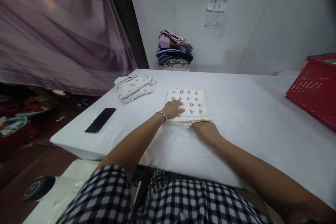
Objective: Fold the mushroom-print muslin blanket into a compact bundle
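Note:
A folded white cloth with small mushroom prints (191,105) lies on the white table (236,119) in front of me. My left hand (173,108) rests flat on its near left corner, fingers stretched out. My right hand (206,129) is at the cloth's near edge, with its fingers tucked under or against the fold, so they are hidden.
A second folded patterned garment (133,87) lies to the left, a black phone (100,120) near the table's left edge. A pile of folded clothes (173,50) stands against the back wall. A red basket (315,89) sits at the right.

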Available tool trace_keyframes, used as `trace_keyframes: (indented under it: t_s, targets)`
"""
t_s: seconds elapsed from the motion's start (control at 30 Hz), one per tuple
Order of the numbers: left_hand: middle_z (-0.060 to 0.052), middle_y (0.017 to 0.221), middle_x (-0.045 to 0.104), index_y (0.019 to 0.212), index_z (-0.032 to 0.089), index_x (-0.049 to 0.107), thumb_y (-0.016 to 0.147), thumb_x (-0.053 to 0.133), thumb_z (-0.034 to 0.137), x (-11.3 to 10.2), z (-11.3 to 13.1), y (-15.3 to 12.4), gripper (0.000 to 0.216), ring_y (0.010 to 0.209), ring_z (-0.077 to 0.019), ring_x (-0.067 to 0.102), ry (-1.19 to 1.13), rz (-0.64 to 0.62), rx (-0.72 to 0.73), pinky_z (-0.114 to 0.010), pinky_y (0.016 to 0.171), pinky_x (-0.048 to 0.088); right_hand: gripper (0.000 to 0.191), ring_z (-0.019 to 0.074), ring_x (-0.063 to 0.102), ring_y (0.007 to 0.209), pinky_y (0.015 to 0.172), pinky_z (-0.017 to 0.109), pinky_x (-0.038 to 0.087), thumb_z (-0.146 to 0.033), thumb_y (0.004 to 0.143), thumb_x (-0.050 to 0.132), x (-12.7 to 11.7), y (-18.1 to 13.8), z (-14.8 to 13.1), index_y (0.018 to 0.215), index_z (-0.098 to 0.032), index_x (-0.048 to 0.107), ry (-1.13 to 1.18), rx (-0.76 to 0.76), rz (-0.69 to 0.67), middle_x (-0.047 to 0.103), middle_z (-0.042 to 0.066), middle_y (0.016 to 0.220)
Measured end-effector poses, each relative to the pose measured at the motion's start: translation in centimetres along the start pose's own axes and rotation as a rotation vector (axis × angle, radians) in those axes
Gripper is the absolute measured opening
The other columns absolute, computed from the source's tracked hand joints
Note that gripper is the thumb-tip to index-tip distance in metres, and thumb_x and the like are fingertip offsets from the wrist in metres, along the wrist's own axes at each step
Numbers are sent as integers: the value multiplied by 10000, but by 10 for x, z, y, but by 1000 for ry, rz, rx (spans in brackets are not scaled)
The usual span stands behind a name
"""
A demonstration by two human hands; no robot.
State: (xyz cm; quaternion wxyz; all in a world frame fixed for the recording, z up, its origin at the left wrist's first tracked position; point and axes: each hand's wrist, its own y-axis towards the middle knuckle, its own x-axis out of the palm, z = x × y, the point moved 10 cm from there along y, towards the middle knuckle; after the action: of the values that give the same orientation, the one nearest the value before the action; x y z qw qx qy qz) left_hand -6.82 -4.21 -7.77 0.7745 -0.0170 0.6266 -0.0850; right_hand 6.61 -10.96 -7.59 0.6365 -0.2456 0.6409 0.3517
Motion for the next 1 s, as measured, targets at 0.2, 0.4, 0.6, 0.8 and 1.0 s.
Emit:
trace_keyframes:
  t_s: [0.2,0.4,0.6,0.8,1.0]
  targets:
    - [-76,1462,295,1310,206,408,852,359,539,0,-4,4,568,1349,-220,244,-9,-7,-4,-414,1098,187,279,211,614,738,618,283,410,-148,869,391,-4,3,-14,963,-174,653,23,-59,13,695,85,841]
    - [-60,1463,297,1304,224,414,849,362,541,1,-4,4,557,1350,-220,239,0,10,-10,-434,1097,185,295,191,618,769,678,265,433,-170,891,387,0,1,-13,1021,-191,652,62,-72,15,698,79,888]
    - [-63,1442,339,1285,217,442,833,389,547,-2,-4,7,562,1328,-223,287,2,5,-17,-402,1086,222,341,254,628,861,743,353,457,-152,879,408,-1,20,-32,1177,-172,574,23,-17,-3,677,149,981]
    - [-49,1432,360,1265,236,464,827,384,562,-2,-6,9,552,1299,-223,339,4,-7,-11,-388,1067,262,287,231,636,834,768,368,461,-149,891,420,-1,30,-44,1106,-199,602,138,-20,12,692,120,926]
    - [-38,1431,362,1262,249,467,831,395,548,-5,-5,5,530,1311,-228,316,12,28,-21,-404,1074,243,292,240,624,879,774,357,457,-169,910,385,-6,24,-42,1080,-209,619,133,-50,52,685,120,974]
